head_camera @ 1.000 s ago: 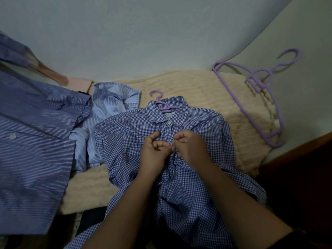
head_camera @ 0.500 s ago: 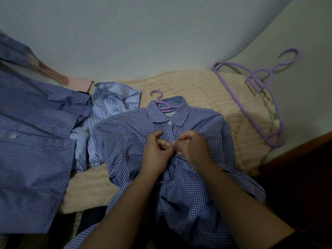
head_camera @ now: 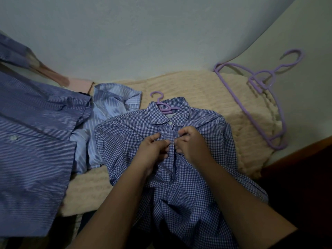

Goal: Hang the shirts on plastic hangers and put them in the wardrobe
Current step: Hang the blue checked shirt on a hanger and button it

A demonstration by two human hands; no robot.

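Pinching the front placket of the blue checked shirt (head_camera: 194, 191) with left hand (head_camera: 152, 150) and right hand (head_camera: 191, 142), fingers curled tight. Lying on a cream ribbed blanket (head_camera: 206, 90), small purple hanger (head_camera: 162, 105) in its collar. Backed by pale wall (head_camera: 143, 33); spare purple hangers (head_camera: 265, 90) right, striped shirts (head_camera: 36, 141) left.

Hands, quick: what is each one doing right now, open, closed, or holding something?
Left hand: fingers pinch the front placket of the checked shirt.
Right hand: fingers curled, pinching the same placket from the other side.
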